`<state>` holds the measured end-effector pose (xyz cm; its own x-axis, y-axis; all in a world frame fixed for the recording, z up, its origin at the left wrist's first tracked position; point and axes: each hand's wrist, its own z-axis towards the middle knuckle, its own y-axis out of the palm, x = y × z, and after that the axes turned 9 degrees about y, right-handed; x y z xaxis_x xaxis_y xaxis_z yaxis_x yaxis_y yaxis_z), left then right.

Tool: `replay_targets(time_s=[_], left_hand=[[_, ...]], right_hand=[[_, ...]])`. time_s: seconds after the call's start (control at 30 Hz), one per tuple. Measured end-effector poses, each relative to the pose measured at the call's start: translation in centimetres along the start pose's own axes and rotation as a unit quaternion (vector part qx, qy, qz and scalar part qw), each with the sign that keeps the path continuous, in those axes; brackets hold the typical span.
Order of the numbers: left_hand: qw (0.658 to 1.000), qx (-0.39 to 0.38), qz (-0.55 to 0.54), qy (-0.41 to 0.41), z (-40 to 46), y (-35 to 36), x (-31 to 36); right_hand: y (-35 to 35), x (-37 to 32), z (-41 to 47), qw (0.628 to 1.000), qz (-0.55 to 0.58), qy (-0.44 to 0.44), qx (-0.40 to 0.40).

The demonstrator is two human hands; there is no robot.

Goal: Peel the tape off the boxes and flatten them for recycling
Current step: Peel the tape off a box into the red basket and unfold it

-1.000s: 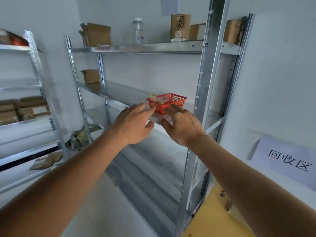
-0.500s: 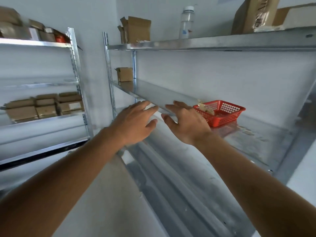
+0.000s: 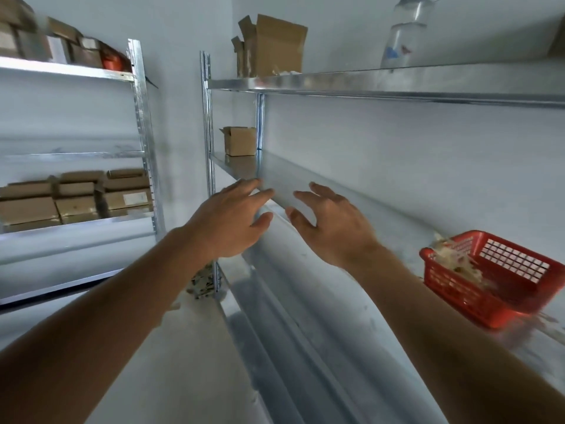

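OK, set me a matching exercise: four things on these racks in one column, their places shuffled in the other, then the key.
Things
1. red basket
2. small cardboard box
3. plastic bottle
4. open-flapped cardboard box

Places
A. top shelf, left end
B. middle shelf, far left end
C. middle shelf, right, nearest the camera
D. top shelf, further right

Pairs: 1-C, 2-B, 3-D, 4-A

Both the left hand and the right hand are empty, reaching along the middle shelf.
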<state>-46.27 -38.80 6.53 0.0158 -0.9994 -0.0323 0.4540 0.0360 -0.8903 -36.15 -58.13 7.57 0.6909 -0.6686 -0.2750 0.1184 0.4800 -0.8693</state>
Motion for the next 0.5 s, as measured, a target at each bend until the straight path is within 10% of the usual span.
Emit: replay_targets(time_s=[0.5], left_hand=[[0.998,-0.014,-0.007,0.063,13.3,9.5,-29.4]], right_hand=[[17.5,-8.5,25.8,0.998,-0.036,0.043,0.004]])
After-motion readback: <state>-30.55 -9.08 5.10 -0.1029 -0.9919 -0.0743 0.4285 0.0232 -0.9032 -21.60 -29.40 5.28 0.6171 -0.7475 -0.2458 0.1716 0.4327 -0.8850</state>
